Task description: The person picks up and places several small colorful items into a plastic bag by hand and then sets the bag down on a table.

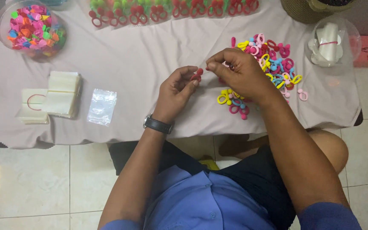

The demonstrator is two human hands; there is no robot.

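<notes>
**Red clip pinched over the cloth**

Left hand (pixel 179 87) pinching a red clip (pixel 198 74) above the cloth (pixel 141 64). Right hand (pixel 239 72) curled just beside, fingertips pressed together; contents hidden. Judging by rows (pixel 171 10) laid out along the far edge, some finished. Loose pile (pixel 269 68) and bag (pixel 102 106) waiting.

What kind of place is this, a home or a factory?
Probably a home packing spot, not a factory: a low cloth-covered table on a tiled floor, a pile of colourful hair ties, stacks of small clear bags, and a jar of hair ties.
</notes>
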